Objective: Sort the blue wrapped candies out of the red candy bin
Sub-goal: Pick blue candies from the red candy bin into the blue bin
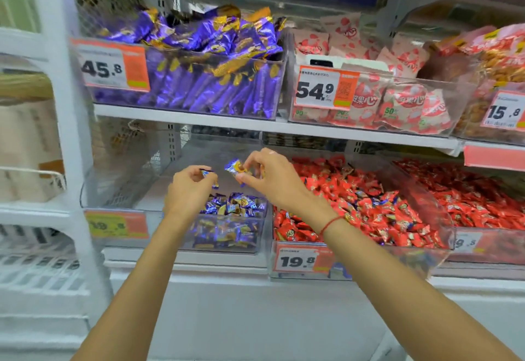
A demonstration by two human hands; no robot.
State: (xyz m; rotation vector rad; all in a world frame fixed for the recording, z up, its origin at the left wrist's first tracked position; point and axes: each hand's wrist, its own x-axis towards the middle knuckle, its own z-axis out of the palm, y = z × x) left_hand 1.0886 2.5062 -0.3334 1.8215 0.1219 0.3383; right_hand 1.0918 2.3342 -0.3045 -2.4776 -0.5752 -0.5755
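Motion blur smears the price tag (pixel 116 224) at 8 o'clock to illegibility, the 15.8 tag (pixel 504 111) at 3 o'clock is cut by the frame edge, and the left hand (pixel 189 190) largely hides its blue candy (pixel 206 173).

Two shelves, one above the other. Upper shelf (pixel 227 124): foil-pack bin (pixel 184 82) at left, pouch bin (pixel 369 96) to its right, a third bin (pixel 494 104) at far right, partly cut off. Lower shelf: small-candy bin (pixel 227 232) at left, heaped candy bin (pixel 355 218) just beside it on the right, another heaped bin (pixel 483 204) further right. Price tags on the bins' front walls. Both hands above the small-candy bin, near its back: left hand (pixel 190 187) left of right hand (pixel 270 175), each pinching a wrapped candy (pixel 234 168). Wire racks (pixel 34 190) stand left of the shelving.
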